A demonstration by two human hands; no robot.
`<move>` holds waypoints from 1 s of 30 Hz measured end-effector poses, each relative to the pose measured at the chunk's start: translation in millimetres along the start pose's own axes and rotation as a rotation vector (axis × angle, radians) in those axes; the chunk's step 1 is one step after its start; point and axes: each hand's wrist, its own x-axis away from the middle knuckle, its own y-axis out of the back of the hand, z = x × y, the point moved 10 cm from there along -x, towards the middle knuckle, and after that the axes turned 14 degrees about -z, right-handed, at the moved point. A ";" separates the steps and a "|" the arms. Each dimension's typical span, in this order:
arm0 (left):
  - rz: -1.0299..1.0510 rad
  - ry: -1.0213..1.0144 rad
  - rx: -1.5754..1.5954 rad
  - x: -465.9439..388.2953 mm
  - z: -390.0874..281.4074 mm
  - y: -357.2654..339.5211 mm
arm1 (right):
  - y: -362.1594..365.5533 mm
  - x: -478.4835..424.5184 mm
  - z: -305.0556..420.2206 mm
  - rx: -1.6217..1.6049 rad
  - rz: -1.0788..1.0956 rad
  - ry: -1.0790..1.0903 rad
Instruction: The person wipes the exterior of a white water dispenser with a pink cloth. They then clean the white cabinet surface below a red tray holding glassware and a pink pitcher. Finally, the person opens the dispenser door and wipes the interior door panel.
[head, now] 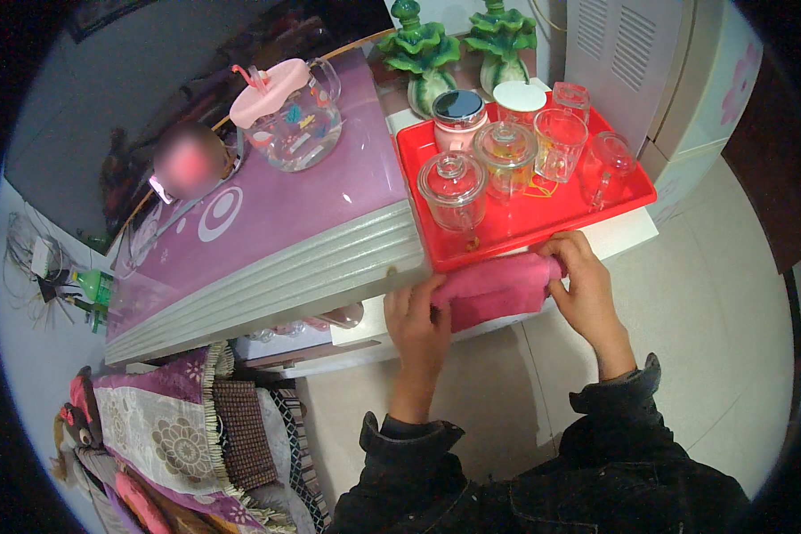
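Note:
A pink cloth [490, 290] is stretched between my two hands, just in front of a red plastic tray [507, 243]. My left hand [417, 320] grips its left end, near the corner of the purple-topped cabinet. At the other end, my right hand [581, 284] pinches the cloth between thumb and fingers beside the tray's front rim. On the tray stand two lidded glass cups, one at the front left [452, 193] and one behind it [505, 157]. A pink cup with a dark lid [459, 117], a clear tumbler [561, 143] and a glass mug [609, 167] stand there too.
Left of the tray, a glass pitcher with a pink lid [290, 120] sits on the purple cabinet top [327, 180]. Two green-and-white vases [427, 63] stand behind the tray. A tall white appliance [614, 60] rises at the right. Folded fabrics [167, 427] lie at lower left.

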 end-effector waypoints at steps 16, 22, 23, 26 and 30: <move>0.023 0.265 0.076 4.5 15.9 0.7 | 10.0 6.0 31.0 0.232 0.050 0.294; 0.243 0.459 0.162 8.6 17.5 -8.9 | 8.8 8.4 23.7 0.206 -0.031 0.225; 0.278 0.446 0.178 7.8 14.8 -9.7 | 7.1 8.6 23.0 0.201 -0.010 0.210; 0.363 0.423 0.250 3.0 6.4 -8.5 | 3.0 8.2 25.4 0.203 0.086 0.153; 0.406 0.380 0.296 -4.1 5.6 -3.7 | 7.0 8.3 28.8 0.217 0.061 0.229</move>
